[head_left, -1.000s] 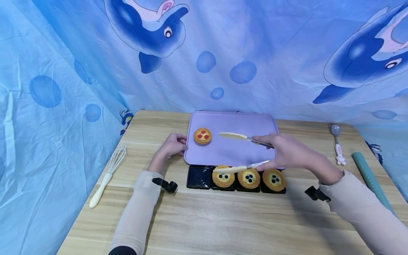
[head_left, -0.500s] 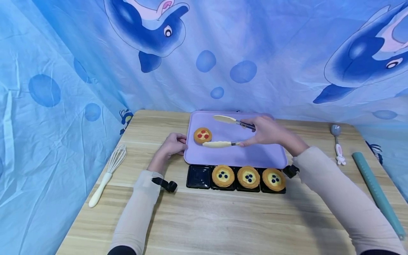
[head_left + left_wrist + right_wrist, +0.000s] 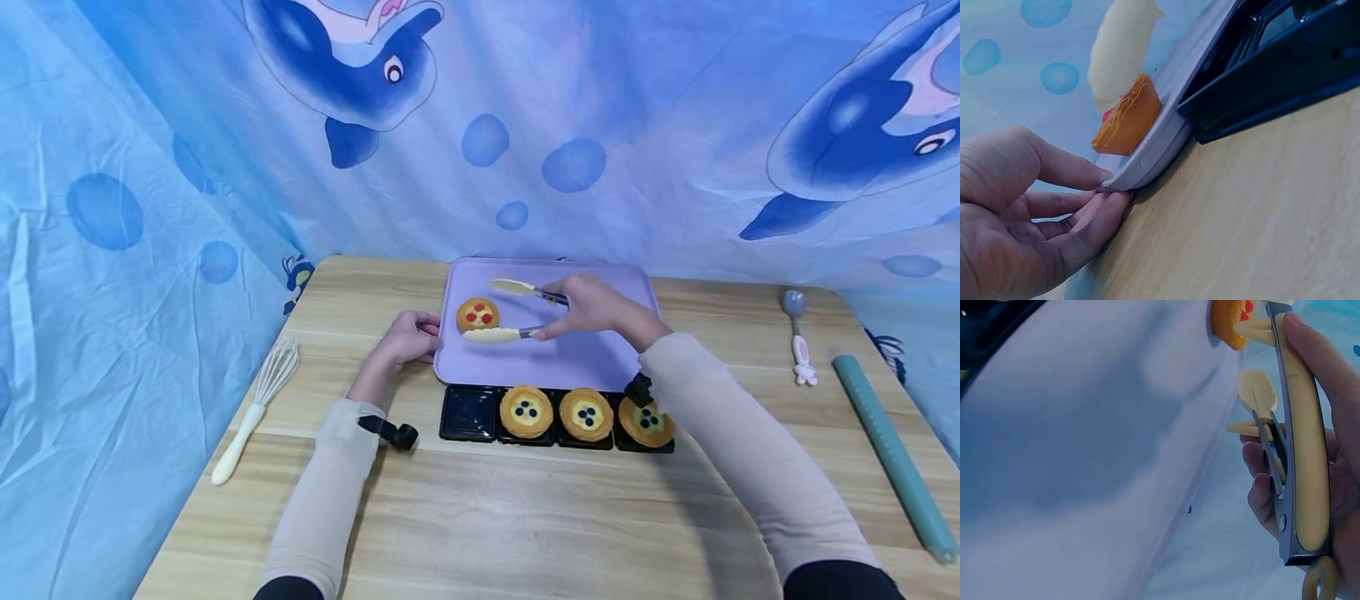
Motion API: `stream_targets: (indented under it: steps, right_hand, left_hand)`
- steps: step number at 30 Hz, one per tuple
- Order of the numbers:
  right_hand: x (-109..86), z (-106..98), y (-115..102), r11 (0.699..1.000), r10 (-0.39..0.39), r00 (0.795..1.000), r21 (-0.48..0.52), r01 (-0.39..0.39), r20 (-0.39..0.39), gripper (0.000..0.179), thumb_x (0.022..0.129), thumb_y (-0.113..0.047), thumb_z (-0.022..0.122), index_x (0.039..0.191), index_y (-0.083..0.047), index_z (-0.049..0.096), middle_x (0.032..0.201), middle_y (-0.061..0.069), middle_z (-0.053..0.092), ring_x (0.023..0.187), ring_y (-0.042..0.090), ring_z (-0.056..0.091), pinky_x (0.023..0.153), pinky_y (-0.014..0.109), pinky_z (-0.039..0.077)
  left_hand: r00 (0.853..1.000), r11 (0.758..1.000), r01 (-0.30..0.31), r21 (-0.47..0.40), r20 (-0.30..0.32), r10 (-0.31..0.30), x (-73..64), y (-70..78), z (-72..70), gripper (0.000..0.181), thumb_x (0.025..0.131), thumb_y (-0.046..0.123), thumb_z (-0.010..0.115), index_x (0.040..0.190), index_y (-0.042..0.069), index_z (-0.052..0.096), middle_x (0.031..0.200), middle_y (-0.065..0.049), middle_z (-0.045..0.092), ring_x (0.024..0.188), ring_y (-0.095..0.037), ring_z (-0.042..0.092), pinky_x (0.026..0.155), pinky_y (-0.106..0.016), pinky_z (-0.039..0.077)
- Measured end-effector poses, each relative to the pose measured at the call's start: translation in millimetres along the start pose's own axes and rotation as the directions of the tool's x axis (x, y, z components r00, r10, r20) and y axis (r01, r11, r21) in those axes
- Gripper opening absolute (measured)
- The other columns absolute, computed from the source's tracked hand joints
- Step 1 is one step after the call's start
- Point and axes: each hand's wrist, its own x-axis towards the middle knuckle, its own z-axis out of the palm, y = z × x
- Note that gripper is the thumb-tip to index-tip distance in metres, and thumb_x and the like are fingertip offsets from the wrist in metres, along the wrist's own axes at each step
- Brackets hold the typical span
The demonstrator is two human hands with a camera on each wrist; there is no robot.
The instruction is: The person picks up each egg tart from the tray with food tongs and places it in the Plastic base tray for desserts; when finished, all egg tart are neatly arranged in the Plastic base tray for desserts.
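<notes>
My left hand [image 3: 408, 337] pinches the left rim of a lilac tray [image 3: 555, 367], thumb on top and fingers beneath in the left wrist view. On the tray's left side sits an egg tart [image 3: 477, 314] with red dots on its filling. My right hand [image 3: 592, 307] grips cream-tipped tongs [image 3: 1307, 444], with their two arms spread apart. In the head view, the nearer tip overlaps the tart's front edge and the farther tip lies behind it. Seen from the left wrist, a cream tip [image 3: 1121, 53] overlaps the tart's top.
Before the tray, a black four-section holder [image 3: 468, 414] carries several blue-dotted tarts [image 3: 527, 412]; its leftmost section is bare. A whisk [image 3: 258, 408] lies at left. At right lie a spoon with a rabbit handle [image 3: 799, 337] and a green rolling pin [image 3: 892, 458].
My right hand has carried the spread tongs leftward and away from over the holder to the red-dotted tart. My left hand has stayed at the tray's rim.
</notes>
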Motion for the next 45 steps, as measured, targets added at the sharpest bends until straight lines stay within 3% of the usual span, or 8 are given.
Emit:
stream_targets:
  steps: [6,14,27,38,45]
  right_hand:
    - [1.9,5,2,1.000,0.007,1.000,-0.005,-0.006,0.015,0.084,0.076,-0.045,0.085,0.137,0.004,0.055,0.068,0.002,0.046,0.059,0.016,0.031,0.063,0.032,0.038]
    - [0.6,6,2,1.000,0.005,1.000,-0.009,-0.005,0.020,0.074,0.080,-0.042,0.083,0.135,0.000,0.059,0.061,0.000,0.038,0.054,0.014,0.024,0.053,0.031,0.027]
    - [-8.6,6,6,1.000,-0.011,1.000,0.010,0.011,-0.001,0.071,0.082,-0.042,0.081,0.134,0.000,0.060,0.063,0.003,0.042,0.052,0.014,0.023,0.053,0.032,0.028]
    - [-22.7,-5,4,0.992,-0.088,0.995,0.089,0.091,-0.036,0.068,0.082,-0.043,0.081,0.131,-0.001,0.063,0.058,0.000,0.039,0.050,0.012,0.021,0.048,0.028,0.023]
    - [-43.8,-10,-17,0.986,-0.161,0.987,0.032,0.162,-0.027,0.071,0.081,-0.047,0.080,0.133,-0.001,0.062,0.057,-0.004,0.033,0.049,0.009,0.018,0.047,0.028,0.023]
  left_hand:
    - [1.000,1.000,0.003,0.001,-0.003,-0.003,-1.0,2.0,-2.0,0.044,0.085,-0.008,0.062,0.128,-0.014,0.052,0.103,-0.017,0.053,0.073,-0.020,0.059,0.057,-0.030,0.060]
    - [1.000,1.000,-0.001,-0.005,0.002,0.001,0.2,2.1,-1.0,0.046,0.085,-0.008,0.062,0.129,-0.014,0.051,0.103,-0.017,0.052,0.074,-0.020,0.059,0.058,-0.030,0.060]
    - [1.000,1.000,0.001,-0.018,0.014,0.000,-0.4,3.9,2.3,0.047,0.084,-0.009,0.060,0.129,-0.015,0.051,0.102,-0.017,0.052,0.073,-0.019,0.059,0.058,-0.030,0.061]
    - [1.000,1.000,0.005,-0.007,0.005,-0.005,1.1,2.1,2.1,0.047,0.083,-0.009,0.061,0.130,-0.013,0.051,0.104,-0.018,0.053,0.075,-0.022,0.060,0.060,-0.032,0.061]
    - [1.000,1.000,-0.001,-0.001,-0.001,0.001,2.9,0.0,-1.2,0.046,0.082,-0.011,0.060,0.127,-0.014,0.052,0.103,-0.018,0.052,0.076,-0.021,0.059,0.060,-0.032,0.061]
